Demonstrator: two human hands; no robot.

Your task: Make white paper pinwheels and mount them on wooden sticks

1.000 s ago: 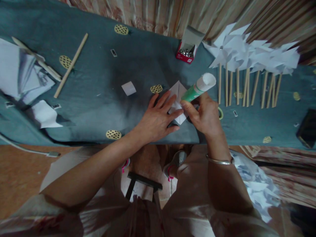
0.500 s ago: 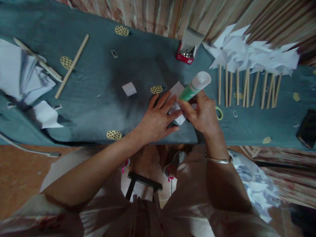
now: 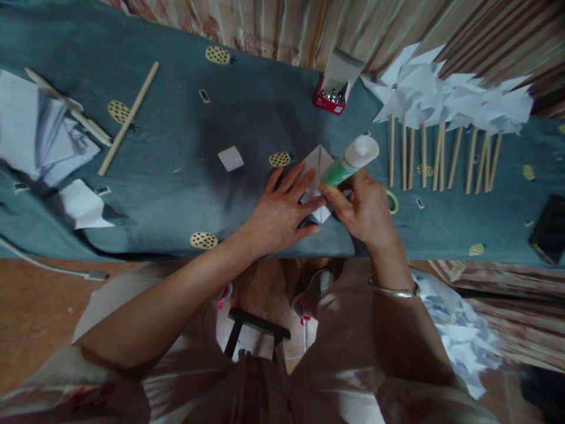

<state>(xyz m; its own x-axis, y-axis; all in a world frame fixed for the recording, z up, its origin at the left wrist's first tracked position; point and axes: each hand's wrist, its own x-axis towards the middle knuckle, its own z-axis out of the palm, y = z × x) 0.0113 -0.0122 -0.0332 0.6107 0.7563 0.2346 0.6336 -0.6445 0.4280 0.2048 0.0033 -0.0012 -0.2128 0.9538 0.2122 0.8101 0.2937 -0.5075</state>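
My left hand (image 3: 285,206) lies flat with spread fingers on a white creased paper piece (image 3: 319,155), pressing it to the table. A green and white glue stick (image 3: 348,162) is gripped in my right hand (image 3: 364,206), tilted with its lower end at the paper. The fingers and the paper's middle hide where the glue tip meets it. Just right of my right hand lies a pale green ring (image 3: 392,202), like a tape roll. A small white paper square (image 3: 231,159) rests to the left of my left hand.
Paper pinwheels (image 3: 415,88) on wooden sticks lie at the right. A red box (image 3: 330,103) of small metal pieces stands at the back. Paper sheets (image 3: 22,118) and a wooden stick (image 3: 129,118) are at the left; a dark object (image 3: 549,229) sits at the right edge.
The glue stick has tipped further to the right and down, with my right hand shifting slightly. My left hand stays almost still on the paper.
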